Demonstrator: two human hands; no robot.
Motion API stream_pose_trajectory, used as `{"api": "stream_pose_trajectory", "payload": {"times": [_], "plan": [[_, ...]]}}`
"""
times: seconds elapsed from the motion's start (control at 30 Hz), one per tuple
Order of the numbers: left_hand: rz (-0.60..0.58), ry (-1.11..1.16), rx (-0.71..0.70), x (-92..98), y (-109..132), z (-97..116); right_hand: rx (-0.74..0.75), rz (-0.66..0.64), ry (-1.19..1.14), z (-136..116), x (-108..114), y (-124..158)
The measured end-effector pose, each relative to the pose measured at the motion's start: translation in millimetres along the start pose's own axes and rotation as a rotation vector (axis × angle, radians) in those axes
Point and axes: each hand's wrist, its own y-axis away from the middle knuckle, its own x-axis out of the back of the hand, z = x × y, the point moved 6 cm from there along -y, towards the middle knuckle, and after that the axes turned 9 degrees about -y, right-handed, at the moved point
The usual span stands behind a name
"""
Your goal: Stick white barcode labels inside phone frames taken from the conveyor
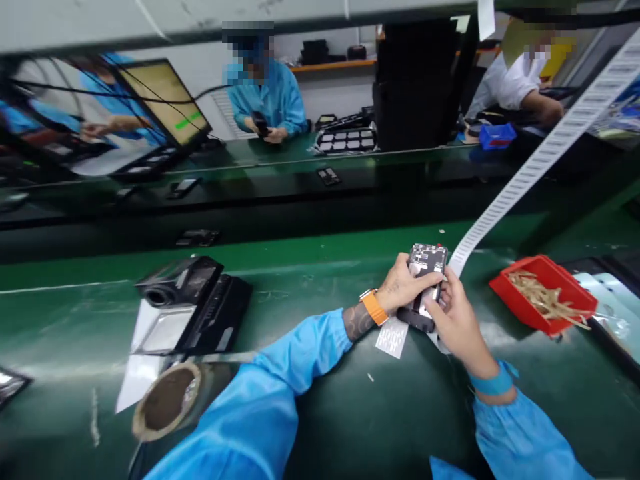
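Observation:
An opened phone (429, 257) with its circuit board bare is held between my two hands over the green bench. My left hand (404, 285) grips it from the left, with the thumb lying across its face. On the right, the fingers of my right hand (456, 321) close round the lower right edge, the thumb pressing on the lower part. Whether the right fingers also pinch something small cannot be made out. A small white sheet with cut-out marks (392, 339) lies just below my left wrist. Behind the phone, a long white label strip (537, 163) slants up to the right.
A red bin (525, 312) of tan strips stands right. On the left are a black device (233, 310) and a round brown-topped container (165, 403). Past the bench runs a dark conveyor (280, 200) carrying several phone parts. Co-workers sit beyond it.

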Motion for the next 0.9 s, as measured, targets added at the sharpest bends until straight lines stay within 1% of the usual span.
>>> {"api": "stream_pose_trajectory", "payload": {"times": [0.07, 0.1, 0.13, 0.17, 0.23, 0.27, 0.3, 0.33, 0.37, 0.4, 0.43, 0.47, 0.5, 0.57, 0.63, 0.7, 0.83, 0.9], "plan": [[-0.191, 0.324, 0.089, -22.6, 13.1, -5.9, -0.024, 0.058, 0.019, 2.6, 7.5, -3.6], [-0.284, 0.431, 0.118, -27.8, 17.7, -6.4, -0.051, 0.087, 0.005, 3.7, 12.0, -5.7], [-0.357, 0.482, 0.117, -28.7, 21.1, -5.5, -0.081, 0.113, -0.017, 4.5, 16.2, -7.5], [-0.408, 0.478, 0.084, -26.8, 23.5, -3.5, -0.113, 0.133, -0.034, 5.0, 20.0, -8.8], [-0.46, 0.351, -0.045, -20.9, 27.0, 1.7, -0.158, 0.172, -0.023, 4.2, 26.0, -9.4], [-0.443, 0.248, -0.106, -17.9, 28.0, 3.3, -0.163, 0.182, 0.011, 2.4, 27.9, -8.6], [-0.389, 0.132, -0.146, -14.8, 28.0, 3.8, -0.155, 0.18, 0.07, -0.3, 28.9, -7.4], [-0.307, 0.017, -0.157, -11.5, 27.2, 3.2, -0.137, 0.167, 0.151, -3.9, 28.9, -5.8], [-0.215, -0.074, -0.145, -8.3, 26.0, 2.1, -0.113, 0.14, 0.241, -8.0, 27.6, -3.9], [-0.136, -0.118, -0.122, -5.8, 24.8, 1.1, -0.082, 0.11, 0.324, -12.3, 25.7, -1.9], [-0.087, -0.101, -0.098, -4.8, 23.5, 0.3, -0.044, 0.091, 0.387, -17.0, 23.8, 0.1], [-0.071, -0.031, -0.077, -5.2, 22.0, -0.4, 0.007, 0.087, 0.427, -22.3, 22.1, 1.9], [-0.079, 0.07, -0.064, -6.3, 20.3, -0.9, 0.074, 0.082, 0.451, -28.2, 19.7, 3.3], [-0.086, 0.263, -0.067, -5.8, 17.0, -0.5, 0.245, 0.043, 0.511, -39.9, 11.7, 5.7], [-0.057, 0.314, -0.088, -1.5, 14.6, 0.0, 0.391, -0.034, 0.615, -46.6, 0.9, 7.8], [-0.031, 0.25, -0.126, 2.9, 13.7, 2.2, 0.455, -0.09, 0.695, -47.2, -6.2, 8.7], [-0.004, 0.014, -0.2, 9.3, 16.3, 12.8, 0.491, -0.089, 0.723, -47.8, -7.3, 9.6], [0.0, -0.126, -0.207, 10.8, 20.1, 19.6, 0.502, -0.089, 0.714, -49.4, -6.1, 9.8]]}}
